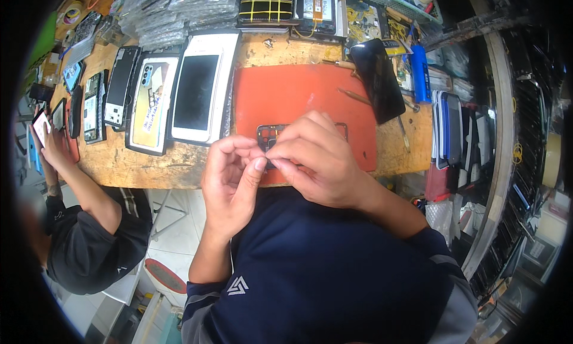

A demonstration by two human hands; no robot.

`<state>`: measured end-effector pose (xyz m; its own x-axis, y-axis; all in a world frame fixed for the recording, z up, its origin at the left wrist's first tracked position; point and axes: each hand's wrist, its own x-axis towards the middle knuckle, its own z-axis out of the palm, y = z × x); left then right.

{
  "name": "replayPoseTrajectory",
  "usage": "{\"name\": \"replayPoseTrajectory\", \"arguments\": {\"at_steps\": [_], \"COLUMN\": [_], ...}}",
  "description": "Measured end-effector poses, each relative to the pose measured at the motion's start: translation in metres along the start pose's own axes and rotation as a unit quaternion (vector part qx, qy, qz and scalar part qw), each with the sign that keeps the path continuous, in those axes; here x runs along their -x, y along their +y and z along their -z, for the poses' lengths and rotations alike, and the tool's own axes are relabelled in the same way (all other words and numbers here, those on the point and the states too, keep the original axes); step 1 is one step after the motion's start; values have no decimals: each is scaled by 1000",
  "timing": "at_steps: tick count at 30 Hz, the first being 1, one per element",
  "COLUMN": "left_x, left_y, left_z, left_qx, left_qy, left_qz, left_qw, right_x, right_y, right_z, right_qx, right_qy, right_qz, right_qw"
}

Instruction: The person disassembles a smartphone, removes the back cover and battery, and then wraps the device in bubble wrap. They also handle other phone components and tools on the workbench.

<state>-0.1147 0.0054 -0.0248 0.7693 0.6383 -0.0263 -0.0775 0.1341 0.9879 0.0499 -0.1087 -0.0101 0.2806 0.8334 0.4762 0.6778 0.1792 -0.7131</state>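
Note:
My left hand (pixel 230 180) and my right hand (pixel 322 159) meet fingertip to fingertip over the near part of an orange mat (pixel 286 93). Each has thumb and finger pinched together. Whatever is between them is too small and covered to make out. Under my fingers lies a dark phone frame (pixel 264 131) with camera openings at its left end; my right hand covers most of it. Beyond my right hand, a thin screwdriver (pixel 355 97) rests on the mat. A black phone screen (pixel 377 81) lies across the mat's far right corner.
Left of the mat, a white phone (pixel 196 93) and a phone back cover (pixel 152 105) lie among several opened phones. Bagged parts (pixel 173 12) pile up behind. A blue cylinder (pixel 420 75) stands at right. A person (pixel 89 224) at far left handles a phone (pixel 42 128).

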Motion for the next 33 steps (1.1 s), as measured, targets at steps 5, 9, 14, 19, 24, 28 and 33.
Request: {"name": "replayPoseTrajectory", "arguments": {"at_steps": [5,9,14,19,24,28,33], "left_x": [5,5,5,6,0,-1,-2], "left_y": [2,3,4,1,-3,-4,-7], "left_z": [-1,-1,1,3,3,-2,-6], "left_qx": [69,101,104,131,137,114,112], "left_qy": [0,0,-5,-2,-8,6,2], "left_qz": [36,32,23,43,32,30,5], "left_qw": [997,994,994,990,990,993,994], "right_x": [5,5,3,3,6,8,11], "right_y": [1,-1,-4,-2,1,4,5], "right_z": [-2,-4,-5,-7,-7,-8,-9], "right_qx": [-18,-30,-28,-19,-31,-47,-69], "right_qy": [-11,2,5,0,-6,-1,29], "right_qz": [-12,-8,-3,10,-31,-51,-57], "right_qw": [1000,1000,1000,1000,999,998,996]}}
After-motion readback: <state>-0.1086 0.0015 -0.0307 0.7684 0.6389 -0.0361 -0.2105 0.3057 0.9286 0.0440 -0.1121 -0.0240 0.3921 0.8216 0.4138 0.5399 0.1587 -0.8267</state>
